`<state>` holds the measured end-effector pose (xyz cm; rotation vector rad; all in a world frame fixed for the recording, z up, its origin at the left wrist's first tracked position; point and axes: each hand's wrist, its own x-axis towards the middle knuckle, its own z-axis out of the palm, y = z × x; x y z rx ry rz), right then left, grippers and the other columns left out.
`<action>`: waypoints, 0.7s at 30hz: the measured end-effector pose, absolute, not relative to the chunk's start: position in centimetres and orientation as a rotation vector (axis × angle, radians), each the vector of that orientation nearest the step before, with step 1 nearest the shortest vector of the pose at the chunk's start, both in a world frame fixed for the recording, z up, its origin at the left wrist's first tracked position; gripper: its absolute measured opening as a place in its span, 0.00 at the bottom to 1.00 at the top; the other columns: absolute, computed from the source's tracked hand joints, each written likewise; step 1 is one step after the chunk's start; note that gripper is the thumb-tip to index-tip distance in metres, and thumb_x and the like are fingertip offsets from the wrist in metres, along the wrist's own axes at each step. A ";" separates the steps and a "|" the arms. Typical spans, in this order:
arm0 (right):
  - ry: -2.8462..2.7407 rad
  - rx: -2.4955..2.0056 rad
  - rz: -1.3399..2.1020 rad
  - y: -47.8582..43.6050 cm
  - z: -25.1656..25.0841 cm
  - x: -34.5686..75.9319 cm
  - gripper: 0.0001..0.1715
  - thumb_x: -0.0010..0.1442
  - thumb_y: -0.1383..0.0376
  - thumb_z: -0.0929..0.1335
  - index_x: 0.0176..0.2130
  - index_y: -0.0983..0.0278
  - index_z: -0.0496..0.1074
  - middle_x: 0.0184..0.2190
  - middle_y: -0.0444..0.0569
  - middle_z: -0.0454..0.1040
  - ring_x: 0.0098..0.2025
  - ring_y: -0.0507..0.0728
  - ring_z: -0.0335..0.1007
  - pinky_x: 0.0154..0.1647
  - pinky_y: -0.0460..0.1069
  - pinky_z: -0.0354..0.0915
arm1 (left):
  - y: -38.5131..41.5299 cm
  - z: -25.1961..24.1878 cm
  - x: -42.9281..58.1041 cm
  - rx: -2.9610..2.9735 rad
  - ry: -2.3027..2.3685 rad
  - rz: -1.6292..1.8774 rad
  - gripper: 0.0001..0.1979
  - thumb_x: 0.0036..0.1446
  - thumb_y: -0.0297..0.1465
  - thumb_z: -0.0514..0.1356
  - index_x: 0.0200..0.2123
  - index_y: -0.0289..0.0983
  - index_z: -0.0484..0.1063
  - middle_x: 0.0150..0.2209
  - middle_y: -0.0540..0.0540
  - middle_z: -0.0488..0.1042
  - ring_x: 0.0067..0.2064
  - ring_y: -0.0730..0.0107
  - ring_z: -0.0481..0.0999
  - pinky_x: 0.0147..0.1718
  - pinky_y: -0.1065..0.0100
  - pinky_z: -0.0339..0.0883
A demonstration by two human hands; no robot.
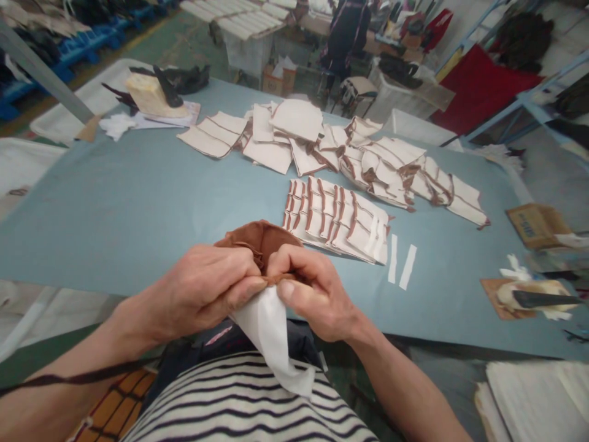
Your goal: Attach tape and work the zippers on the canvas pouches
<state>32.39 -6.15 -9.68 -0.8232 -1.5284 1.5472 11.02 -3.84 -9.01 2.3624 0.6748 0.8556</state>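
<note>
Both my hands meet over the front edge of the table, pinching a brown fabric piece (262, 236) between thumbs and bent fingers. My left hand (211, 285) is closed on its left side, the thumb pressed along the seam. On the right, my right hand (313, 288) grips the same edge, its thumb tip close to the left one. A white strip (271, 337) hangs from under the thumbs down over a striped shirt. Whether the strip is attached to the brown fabric, I cannot tell. Just beyond lies a row of overlapping cream pieces with brown edging (331, 215).
Two loose white strips (407, 267) lie right of the row. Farther back spreads a heap of cream panels (299, 123). A block with a black tool (154, 95) stands back left; a dark-handled tool (543, 299) lies at right near a cardboard box (534, 226). A person (347, 37) is beyond the table.
</note>
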 end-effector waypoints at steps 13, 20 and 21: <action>-1.824 -0.754 1.208 -5.3 -8.8 33.0 0.03 0.64 0.64 0.67 0.35 0.60 0.70 0.29 0.42 0.71 0.29 0.53 0.63 0.33 0.49 0.62 | -3.4 -9.8 11.0 2.142 0.677 0.921 0.33 0.79 0.55 0.44 0.33 0.39 0.72 0.27 0.50 0.74 0.28 0.70 0.71 0.30 0.68 0.63; -2.156 -0.887 0.737 -5.7 -6.8 33.8 0.06 0.66 0.68 0.67 0.36 0.60 0.72 0.29 0.43 0.76 0.30 0.53 0.70 0.35 0.49 0.63 | -3.7 -7.1 10.5 2.164 0.692 0.757 0.25 0.80 0.41 0.46 0.29 0.40 0.67 0.28 0.50 0.73 0.29 0.66 0.69 0.32 0.65 0.64; -2.177 -0.908 0.705 -5.8 -6.6 33.8 0.05 0.66 0.68 0.67 0.36 0.61 0.72 0.29 0.43 0.76 0.30 0.53 0.71 0.35 0.50 0.63 | -3.7 -7.0 10.6 2.172 0.684 0.749 0.23 0.79 0.37 0.48 0.28 0.40 0.65 0.27 0.51 0.70 0.28 0.67 0.67 0.32 0.65 0.63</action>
